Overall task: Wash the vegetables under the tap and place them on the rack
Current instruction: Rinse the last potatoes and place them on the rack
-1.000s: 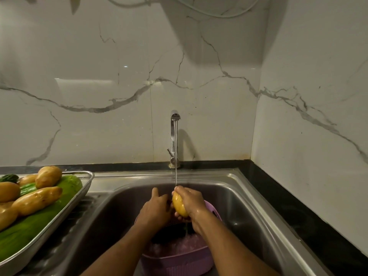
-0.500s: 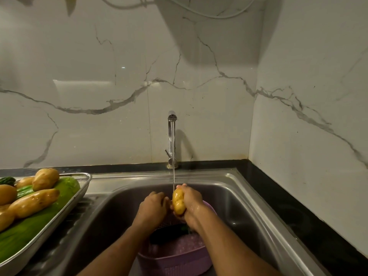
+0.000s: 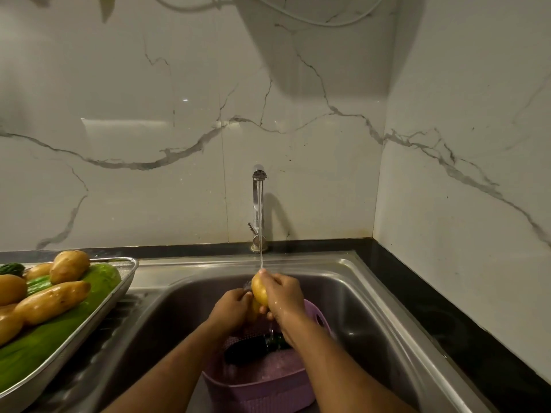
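Head view: potato (image 3: 258,289) upright under tap (image 3: 258,204) stream, long axis near-far, gripped by right hand (image 3: 283,296); left hand (image 3: 231,308) curled around lower end. Rack (image 3: 126,278) far left, nearer left hand.

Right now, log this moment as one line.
step: rinsing potato | hands: both hold it | tap: running | rack: washed vegetables
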`<action>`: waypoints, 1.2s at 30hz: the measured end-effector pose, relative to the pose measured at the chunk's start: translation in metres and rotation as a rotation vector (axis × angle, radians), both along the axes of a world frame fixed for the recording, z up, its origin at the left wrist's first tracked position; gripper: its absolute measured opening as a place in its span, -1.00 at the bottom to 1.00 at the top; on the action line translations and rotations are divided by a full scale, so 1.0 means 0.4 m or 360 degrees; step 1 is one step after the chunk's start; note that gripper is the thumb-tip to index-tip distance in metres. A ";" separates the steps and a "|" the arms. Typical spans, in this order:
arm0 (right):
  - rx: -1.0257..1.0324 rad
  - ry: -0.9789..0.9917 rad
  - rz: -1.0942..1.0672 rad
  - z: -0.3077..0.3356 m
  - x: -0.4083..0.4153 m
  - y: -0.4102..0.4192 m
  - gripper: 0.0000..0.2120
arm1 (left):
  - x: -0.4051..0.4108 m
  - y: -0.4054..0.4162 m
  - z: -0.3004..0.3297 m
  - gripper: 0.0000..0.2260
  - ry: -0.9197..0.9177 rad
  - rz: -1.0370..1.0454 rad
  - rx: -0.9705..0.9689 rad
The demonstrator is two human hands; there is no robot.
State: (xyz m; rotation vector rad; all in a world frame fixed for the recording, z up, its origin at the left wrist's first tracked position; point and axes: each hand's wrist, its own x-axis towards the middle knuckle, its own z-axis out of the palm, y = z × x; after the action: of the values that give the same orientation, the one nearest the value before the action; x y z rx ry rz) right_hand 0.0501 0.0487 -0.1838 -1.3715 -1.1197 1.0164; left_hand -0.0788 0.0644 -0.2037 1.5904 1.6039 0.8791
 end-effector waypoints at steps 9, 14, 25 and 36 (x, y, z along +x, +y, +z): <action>-0.0164 0.0112 -0.0363 0.005 0.035 0.008 -0.61 | 0.038 -0.048 0.027 -0.85 -0.0385 -0.0299 -0.0080; -0.0315 0.0158 -0.0479 -0.009 0.059 0.001 -0.53 | 0.043 -0.028 -0.001 -0.72 -0.0187 -0.0119 0.0119; 0.0124 -0.0857 -0.0471 0.023 0.043 -0.041 -0.62 | 0.015 -0.067 0.046 -0.81 0.0432 -0.0202 0.0402; -0.0039 -0.1117 -0.0229 0.016 0.059 -0.057 -0.60 | 0.004 -0.091 0.053 -0.79 0.0654 -0.0157 0.0099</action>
State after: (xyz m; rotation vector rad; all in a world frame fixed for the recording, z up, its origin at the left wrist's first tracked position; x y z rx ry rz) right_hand 0.0737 0.0260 -0.1775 -1.8663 -1.4803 0.4386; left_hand -0.0771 0.0279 -0.1824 1.9715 1.7658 0.5787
